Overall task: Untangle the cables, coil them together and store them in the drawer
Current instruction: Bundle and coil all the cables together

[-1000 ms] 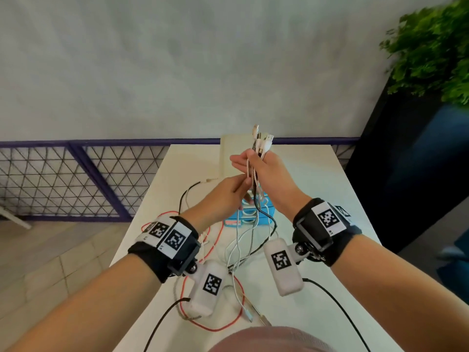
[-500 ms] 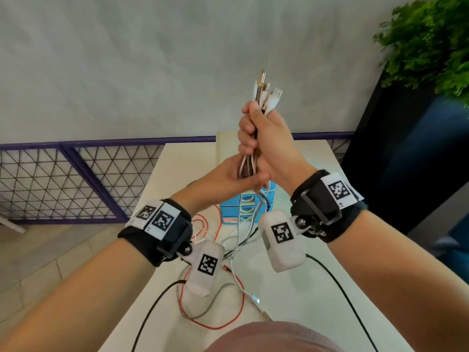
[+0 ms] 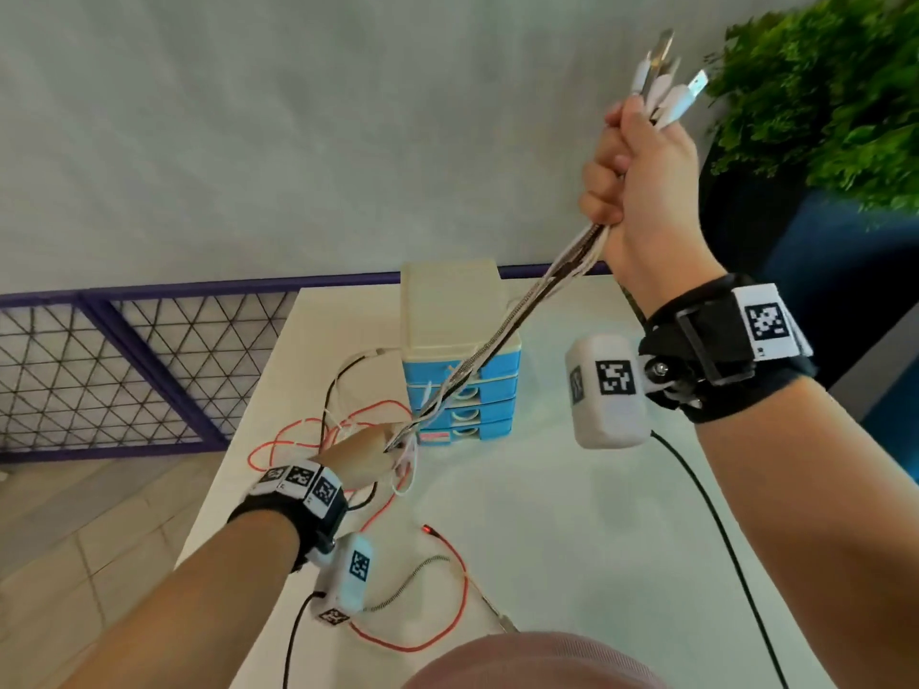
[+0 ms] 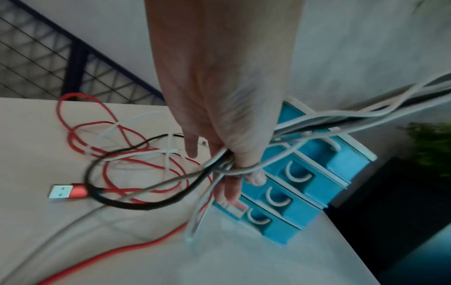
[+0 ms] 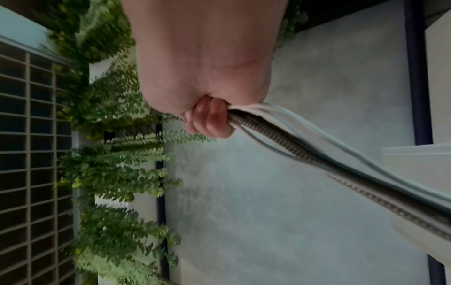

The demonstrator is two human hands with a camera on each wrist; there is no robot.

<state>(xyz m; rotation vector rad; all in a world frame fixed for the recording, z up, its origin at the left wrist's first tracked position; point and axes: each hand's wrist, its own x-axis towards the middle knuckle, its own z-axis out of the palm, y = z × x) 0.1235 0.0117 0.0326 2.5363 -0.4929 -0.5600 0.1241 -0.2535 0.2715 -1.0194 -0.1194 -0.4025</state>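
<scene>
White and braided cables [image 3: 497,335] run taut from upper right to centre; right hand [image 3: 641,181] fists the plug ends, left hand [image 3: 368,455] pinches lower down. Limp, light, snag-prone: best gripped near plugs.

Braided cable [image 3: 502,335] – smooth white cables [image 5: 280,113] – matt table [image 3: 572,514].

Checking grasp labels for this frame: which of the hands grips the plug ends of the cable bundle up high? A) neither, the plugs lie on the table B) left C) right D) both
C: the right hand is fisted round the cable bundle with the plug ends sticking out above it, while the left hand holds the bundle low, near the blue drawer unit.
</scene>
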